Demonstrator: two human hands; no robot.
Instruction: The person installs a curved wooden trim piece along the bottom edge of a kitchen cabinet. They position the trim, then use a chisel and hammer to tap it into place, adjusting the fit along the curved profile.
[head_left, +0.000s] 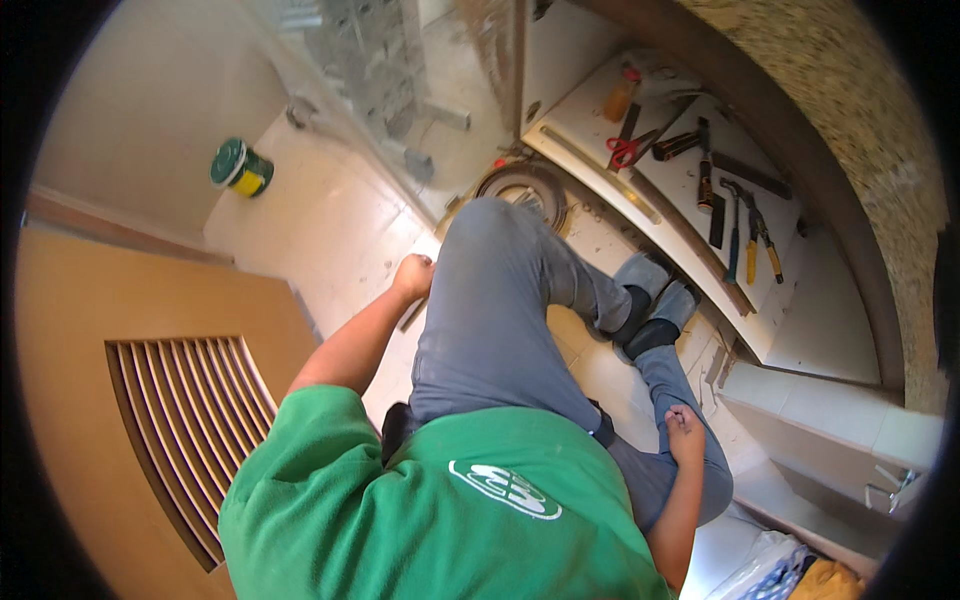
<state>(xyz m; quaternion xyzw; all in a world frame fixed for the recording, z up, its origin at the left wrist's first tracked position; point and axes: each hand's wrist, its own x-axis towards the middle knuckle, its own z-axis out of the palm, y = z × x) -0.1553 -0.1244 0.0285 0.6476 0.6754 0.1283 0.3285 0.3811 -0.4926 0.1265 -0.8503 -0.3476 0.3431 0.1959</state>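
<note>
My left hand (415,275) is closed beside my raised left knee, above the floor. A short brown strip (412,316) shows just below it, partly hidden by my leg; I cannot tell whether the hand holds it. Over on the right, my right hand (685,430) rests on my lower right leg (655,385) with its fingers curled in. Whatever those fingers may hold is hidden. I sit in grey trousers with my legs bent.
An open cabinet holds red-handled scissors (625,150), pliers (765,245) and several other tools on its shelf (690,165). A round pan-like thing (525,190) lies beyond my knee. A green tub (242,167) stands far left, near a louvred door (70,340).
</note>
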